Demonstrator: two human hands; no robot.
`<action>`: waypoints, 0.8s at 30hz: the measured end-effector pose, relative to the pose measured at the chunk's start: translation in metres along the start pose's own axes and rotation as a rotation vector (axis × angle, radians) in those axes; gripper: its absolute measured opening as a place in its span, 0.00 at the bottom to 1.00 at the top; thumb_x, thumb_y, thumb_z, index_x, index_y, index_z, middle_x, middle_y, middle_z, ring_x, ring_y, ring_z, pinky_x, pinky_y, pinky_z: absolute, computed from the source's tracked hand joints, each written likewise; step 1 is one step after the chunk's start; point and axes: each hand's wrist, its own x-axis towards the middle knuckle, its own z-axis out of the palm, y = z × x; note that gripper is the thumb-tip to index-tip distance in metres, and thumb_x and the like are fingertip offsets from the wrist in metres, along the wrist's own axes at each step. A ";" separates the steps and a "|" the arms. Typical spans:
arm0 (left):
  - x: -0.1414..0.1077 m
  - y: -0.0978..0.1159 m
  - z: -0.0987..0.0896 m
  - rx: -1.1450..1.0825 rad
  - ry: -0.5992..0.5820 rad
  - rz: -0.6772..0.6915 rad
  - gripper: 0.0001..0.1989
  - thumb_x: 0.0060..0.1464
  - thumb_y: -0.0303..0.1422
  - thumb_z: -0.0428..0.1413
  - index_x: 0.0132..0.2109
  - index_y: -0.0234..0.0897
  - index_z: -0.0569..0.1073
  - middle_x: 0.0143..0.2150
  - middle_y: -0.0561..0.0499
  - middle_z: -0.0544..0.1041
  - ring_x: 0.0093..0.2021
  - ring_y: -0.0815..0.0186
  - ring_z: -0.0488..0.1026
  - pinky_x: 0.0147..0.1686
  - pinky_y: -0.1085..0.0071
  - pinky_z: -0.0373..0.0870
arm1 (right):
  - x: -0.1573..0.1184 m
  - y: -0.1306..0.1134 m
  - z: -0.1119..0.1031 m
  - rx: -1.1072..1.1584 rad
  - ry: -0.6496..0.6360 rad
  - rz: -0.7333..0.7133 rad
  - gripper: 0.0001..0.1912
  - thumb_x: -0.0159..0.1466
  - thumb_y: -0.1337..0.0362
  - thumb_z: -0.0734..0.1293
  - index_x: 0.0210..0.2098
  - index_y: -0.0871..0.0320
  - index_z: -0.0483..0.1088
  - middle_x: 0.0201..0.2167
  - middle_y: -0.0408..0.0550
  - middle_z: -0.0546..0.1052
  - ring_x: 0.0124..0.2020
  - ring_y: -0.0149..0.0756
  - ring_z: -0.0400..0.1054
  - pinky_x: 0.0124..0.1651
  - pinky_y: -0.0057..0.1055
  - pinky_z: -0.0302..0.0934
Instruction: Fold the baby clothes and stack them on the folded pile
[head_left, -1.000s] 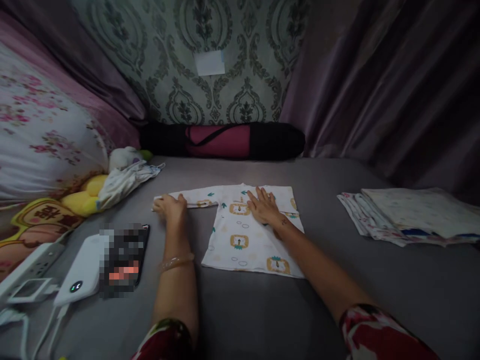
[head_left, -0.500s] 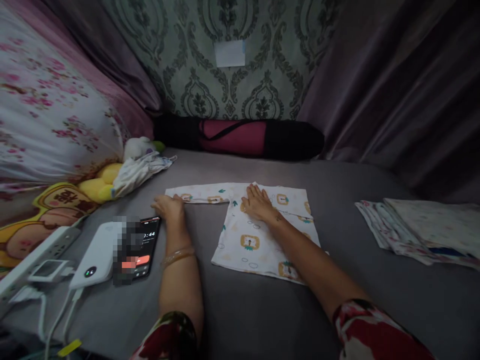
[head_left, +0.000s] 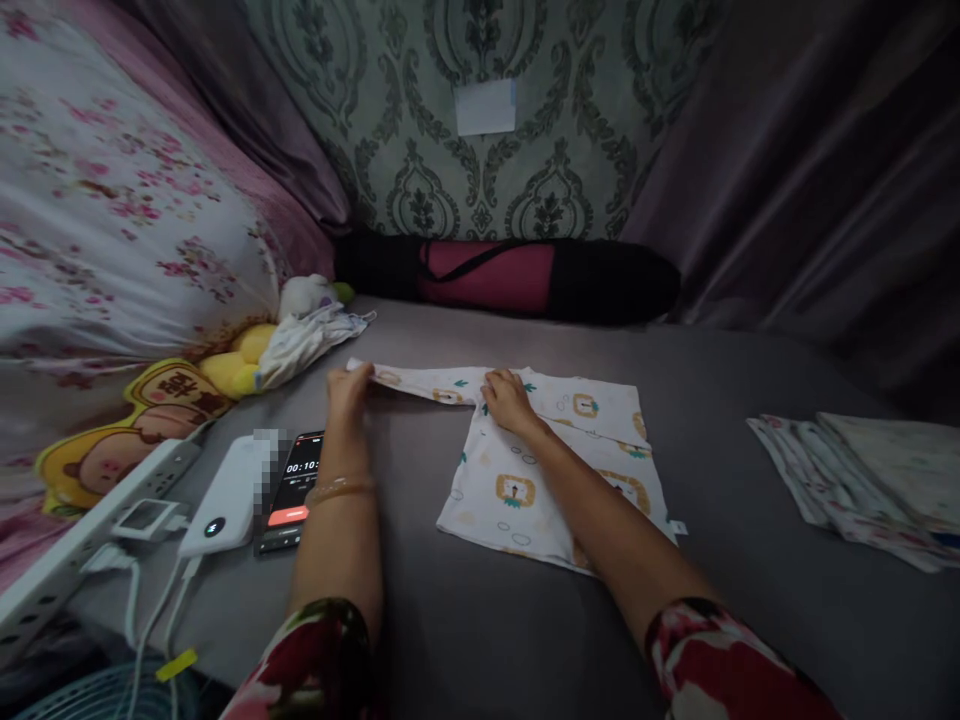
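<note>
A small white long-sleeved shirt with orange lion faces and green leaf marks lies on the grey sheet. One side of it is folded over the body, and one sleeve stretches out to the left. My left hand grips the cuff end of that sleeve, which is lifted a little off the sheet. At the shoulder, where sleeve meets body, my right hand rests with its fingers bent and closed on the fabric. Its fingertips are partly hidden.
A phone showing a timer, a white power bank and a power strip with cables lie at the left, near plush toys. Folded clothes are stacked at the right. A black and pink bag lies along the wall.
My left hand has taken the sleeve end and raised it slightly. My right hand has shifted from lying flat on the shirt to the shoulder, fingers now bent. The view has turned slightly left.
</note>
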 end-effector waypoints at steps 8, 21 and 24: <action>-0.003 0.070 0.045 -0.654 -0.320 -0.075 0.05 0.45 0.22 0.53 0.29 0.37 0.67 0.28 0.53 0.76 0.33 0.66 0.77 0.36 0.72 0.76 | -0.005 -0.014 -0.016 -0.013 -0.167 0.084 0.27 0.69 0.52 0.54 0.62 0.60 0.59 0.65 0.55 0.59 0.61 0.49 0.54 0.60 0.41 0.48; -0.045 0.098 0.094 -0.661 -0.524 0.108 0.05 0.45 0.25 0.58 0.31 0.37 0.70 0.29 0.55 0.76 0.36 0.67 0.77 0.41 0.72 0.74 | 0.011 -0.021 -0.031 -0.049 -0.364 0.115 0.41 0.63 0.41 0.57 0.66 0.63 0.54 0.68 0.60 0.52 0.65 0.56 0.47 0.62 0.46 0.44; -0.064 0.095 0.098 -0.587 -0.541 0.211 0.08 0.44 0.27 0.60 0.32 0.37 0.68 0.30 0.56 0.74 0.35 0.68 0.75 0.40 0.72 0.72 | 0.015 -0.023 -0.035 -0.045 -0.378 0.133 0.43 0.60 0.39 0.60 0.65 0.61 0.55 0.68 0.60 0.52 0.66 0.57 0.47 0.62 0.47 0.46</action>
